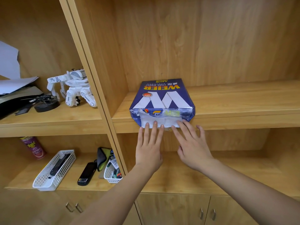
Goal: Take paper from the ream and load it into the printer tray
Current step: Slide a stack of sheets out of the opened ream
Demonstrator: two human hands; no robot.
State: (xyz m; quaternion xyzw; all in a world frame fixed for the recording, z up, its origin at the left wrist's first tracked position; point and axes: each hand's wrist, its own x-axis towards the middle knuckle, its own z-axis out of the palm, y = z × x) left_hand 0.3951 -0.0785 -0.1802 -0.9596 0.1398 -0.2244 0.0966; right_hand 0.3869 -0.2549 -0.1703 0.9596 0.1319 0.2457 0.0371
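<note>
Lying at the wooden shelf's (235,101) front edge, the WEIER copy paper ream (162,98) is being touched on its torn end flap (159,122) by the left hand (150,147) and right hand (193,148), fingers straight, nothing gripped. Judged best: the flap being lifted clear, sheets being pinched squarely.

Both bare arms reach out ahead. The left forearm (113,192) comes up from 7 o'clock, the right forearm (243,181) from 4 o'clock. The left hand (149,150) and right hand (193,148) lie side by side, palms down, close but apart. Their fingers (155,132) are straight and slightly spread, the left's pointing to 12 o'clock, the right's to 11 o'clock.
</note>
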